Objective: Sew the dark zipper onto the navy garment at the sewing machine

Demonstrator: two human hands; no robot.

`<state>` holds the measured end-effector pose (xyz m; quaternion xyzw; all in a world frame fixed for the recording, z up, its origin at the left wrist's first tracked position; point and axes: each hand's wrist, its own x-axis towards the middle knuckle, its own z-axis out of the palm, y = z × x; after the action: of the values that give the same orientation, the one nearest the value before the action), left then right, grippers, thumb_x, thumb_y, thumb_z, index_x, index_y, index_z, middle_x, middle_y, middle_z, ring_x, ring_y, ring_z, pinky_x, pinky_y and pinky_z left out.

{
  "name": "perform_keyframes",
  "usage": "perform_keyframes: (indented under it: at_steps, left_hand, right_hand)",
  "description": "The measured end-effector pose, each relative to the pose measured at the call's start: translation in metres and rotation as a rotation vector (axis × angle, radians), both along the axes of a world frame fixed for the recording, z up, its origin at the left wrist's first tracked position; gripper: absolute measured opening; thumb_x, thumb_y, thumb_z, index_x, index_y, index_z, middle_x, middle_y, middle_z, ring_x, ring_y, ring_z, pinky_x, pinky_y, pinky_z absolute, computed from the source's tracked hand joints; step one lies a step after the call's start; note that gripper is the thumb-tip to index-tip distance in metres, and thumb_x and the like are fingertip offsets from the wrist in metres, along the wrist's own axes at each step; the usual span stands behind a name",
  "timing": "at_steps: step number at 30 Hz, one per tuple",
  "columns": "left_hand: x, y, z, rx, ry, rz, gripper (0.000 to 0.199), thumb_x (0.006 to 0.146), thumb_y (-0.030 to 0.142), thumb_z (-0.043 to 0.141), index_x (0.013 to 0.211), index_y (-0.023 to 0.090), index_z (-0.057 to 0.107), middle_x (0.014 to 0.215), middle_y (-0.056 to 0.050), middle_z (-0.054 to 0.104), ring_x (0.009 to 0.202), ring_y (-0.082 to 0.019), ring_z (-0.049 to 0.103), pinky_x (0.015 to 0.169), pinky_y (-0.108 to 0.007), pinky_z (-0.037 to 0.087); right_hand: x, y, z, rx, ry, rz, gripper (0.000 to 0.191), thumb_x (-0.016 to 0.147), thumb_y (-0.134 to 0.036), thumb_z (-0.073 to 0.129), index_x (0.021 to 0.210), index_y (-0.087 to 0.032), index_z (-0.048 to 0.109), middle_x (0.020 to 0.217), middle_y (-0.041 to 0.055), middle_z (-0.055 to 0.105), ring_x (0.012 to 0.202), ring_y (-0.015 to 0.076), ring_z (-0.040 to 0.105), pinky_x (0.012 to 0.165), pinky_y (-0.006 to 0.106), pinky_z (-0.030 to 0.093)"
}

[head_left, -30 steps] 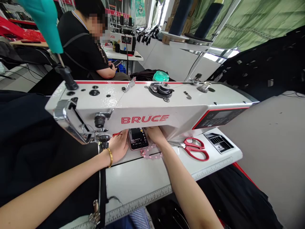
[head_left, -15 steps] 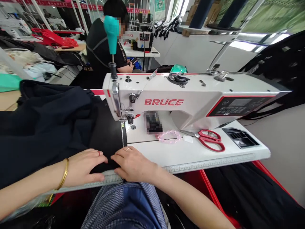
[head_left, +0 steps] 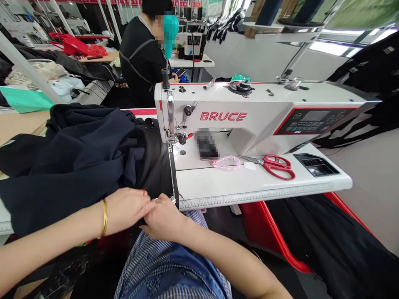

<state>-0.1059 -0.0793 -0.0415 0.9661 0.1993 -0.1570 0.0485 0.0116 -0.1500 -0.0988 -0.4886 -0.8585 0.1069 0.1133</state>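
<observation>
Dark navy fabric (head_left: 93, 153) lies bunched on the left of the sewing table, with a black part carrying a zipper (head_left: 172, 170) running from under the needle area of the white sewing machine (head_left: 224, 97) to the table's front edge. My left hand (head_left: 126, 209), with a gold bangle at the wrist, has its fingers closed on the fabric at that edge. Touching it, my right hand (head_left: 163, 218) is closed on the fabric too, beside the zipper's lower end.
Red-handled scissors (head_left: 277, 167), a pink bead bracelet (head_left: 229, 162) and a blurred dark object (head_left: 206, 144) lie on the machine bed. A red bin (head_left: 280, 245) with dark fabric stands below, right. Ahead, a person (head_left: 141, 54) sits holding a phone.
My hands have come together at the table's front edge, and the left fingers, spread before, are now closed. The fabric is more bunched near the machine. The whole view has shifted.
</observation>
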Motion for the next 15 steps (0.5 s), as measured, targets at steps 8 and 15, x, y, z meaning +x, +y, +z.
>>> perform_keyframes:
  at_steps: [8,15]
  left_hand:
    - [0.048,0.047,0.012,-0.219,0.375,0.152,0.053,0.081,0.037,0.042,0.131,0.021,0.038,0.102,-0.011,0.065,0.093,-0.024,0.061,0.078,-0.033,0.043]
    - [0.041,0.065,0.011,-0.107,0.568,0.26,0.097,0.065,0.047,0.06,0.139,0.026,0.001,0.137,-0.022,0.036,0.116,-0.035,0.047,0.091,-0.04,0.038]
  right_hand:
    - [-0.017,0.026,0.028,-0.244,0.099,0.148,0.032,0.077,-0.035,0.058,0.093,-0.008,0.054,0.089,0.0111,0.064,0.077,0.0225,0.061,0.061,0.031,0.049]
    - [0.008,0.041,0.032,-0.521,0.246,0.299,0.023,0.074,-0.023,0.055,0.094,-0.013,0.049,0.082,0.0048,0.062,0.069,0.0159,0.06,0.046,0.021,0.043]
